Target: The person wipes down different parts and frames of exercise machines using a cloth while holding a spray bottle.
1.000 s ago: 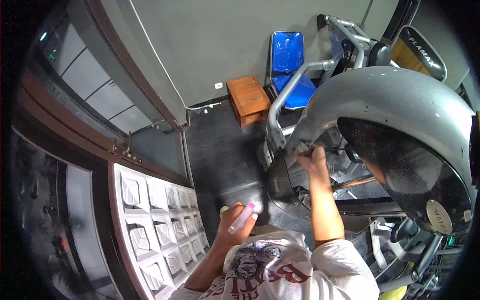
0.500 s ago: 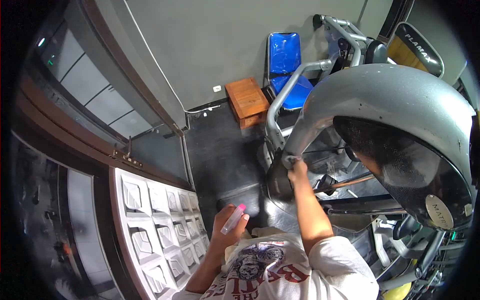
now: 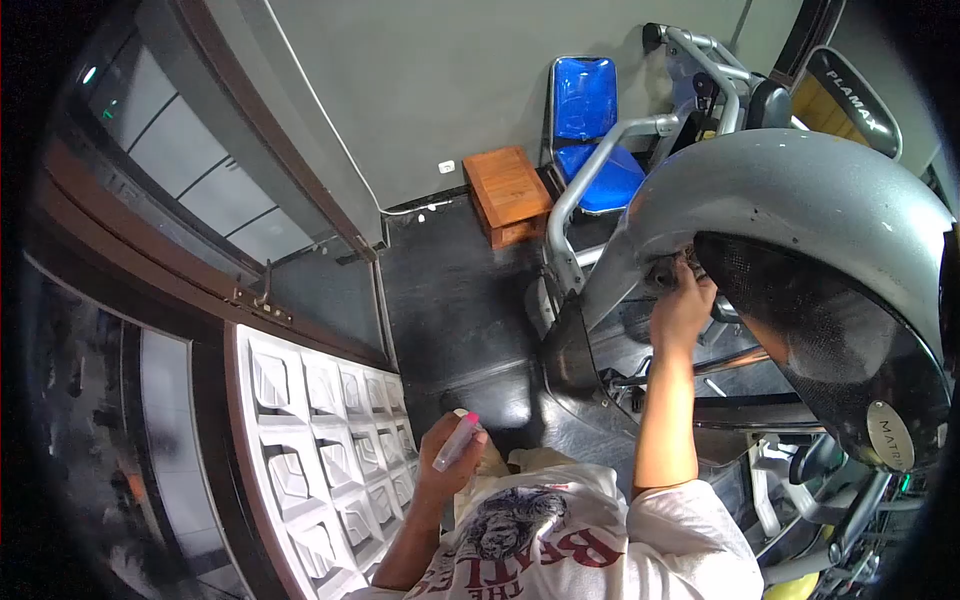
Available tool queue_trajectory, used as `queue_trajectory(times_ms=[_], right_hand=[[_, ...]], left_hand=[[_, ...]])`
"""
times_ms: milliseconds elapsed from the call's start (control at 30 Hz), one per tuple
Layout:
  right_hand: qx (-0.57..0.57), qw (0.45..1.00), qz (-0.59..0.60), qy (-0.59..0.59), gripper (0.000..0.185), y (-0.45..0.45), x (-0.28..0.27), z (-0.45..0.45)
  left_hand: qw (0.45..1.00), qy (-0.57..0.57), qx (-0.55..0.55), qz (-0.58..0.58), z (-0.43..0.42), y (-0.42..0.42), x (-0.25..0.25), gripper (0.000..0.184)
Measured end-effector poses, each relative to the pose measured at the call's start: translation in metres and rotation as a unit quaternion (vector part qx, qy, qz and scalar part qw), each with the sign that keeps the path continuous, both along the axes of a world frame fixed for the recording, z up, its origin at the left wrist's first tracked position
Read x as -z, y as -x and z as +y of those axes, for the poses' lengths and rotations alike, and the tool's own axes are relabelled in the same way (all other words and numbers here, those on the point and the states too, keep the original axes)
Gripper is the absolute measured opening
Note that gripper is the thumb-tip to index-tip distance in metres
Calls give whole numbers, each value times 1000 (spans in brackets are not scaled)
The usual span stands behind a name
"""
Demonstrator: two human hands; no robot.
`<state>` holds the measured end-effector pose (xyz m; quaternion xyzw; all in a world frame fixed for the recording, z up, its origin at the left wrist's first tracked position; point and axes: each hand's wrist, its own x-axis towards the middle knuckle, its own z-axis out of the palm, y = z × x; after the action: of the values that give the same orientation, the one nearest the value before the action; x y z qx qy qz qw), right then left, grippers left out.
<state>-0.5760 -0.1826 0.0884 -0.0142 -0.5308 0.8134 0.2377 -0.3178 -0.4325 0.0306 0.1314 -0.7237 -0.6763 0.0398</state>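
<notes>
My left hand is wrapped round a small clear bottle with a pink top, held in front of my shirt. Whether the top is a sprayer, I cannot tell. My right hand reaches up to the curved silver frame of an exercise machine. Its fingers are closed on a crumpled grey cloth, which presses against the underside of the frame beside the dark mesh panel. Part of the cloth is hidden by the fingers.
A wooden box table and a blue chair stand by the grey wall. On my left are a brown door frame and a white moulded panel. More gym equipment crowds the right side.
My right hand has moved up and right with the cloth, from the frame's lower end to beside the mesh panel. The bottle stays in my left hand, its tilt slightly changed.
</notes>
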Motion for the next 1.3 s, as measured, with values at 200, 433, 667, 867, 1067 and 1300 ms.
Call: queue_trajectory(times_ms=[200,433,667,867,1067,1300], right_hand=[[287,845,85,-444,42,35,141,-2],[65,888,-426,-164,20,63,265,12],[103,977,-160,-96,34,22,111,-4],[157,945,116,-263,37,-5,18,-14],[177,861,86,-469,49,12,155,2],[-140,897,-389,157,31,27,230,28]], left_hand=[[999,16,-20,30,2,2,8,10],[994,90,13,65,5,8,2,11],[998,-58,-15,-14,12,9,0,10],[997,67,28,21,18,25,1,12],[996,45,49,54,21,29,3,13],[997,31,42,59,25,27,-15,14]])
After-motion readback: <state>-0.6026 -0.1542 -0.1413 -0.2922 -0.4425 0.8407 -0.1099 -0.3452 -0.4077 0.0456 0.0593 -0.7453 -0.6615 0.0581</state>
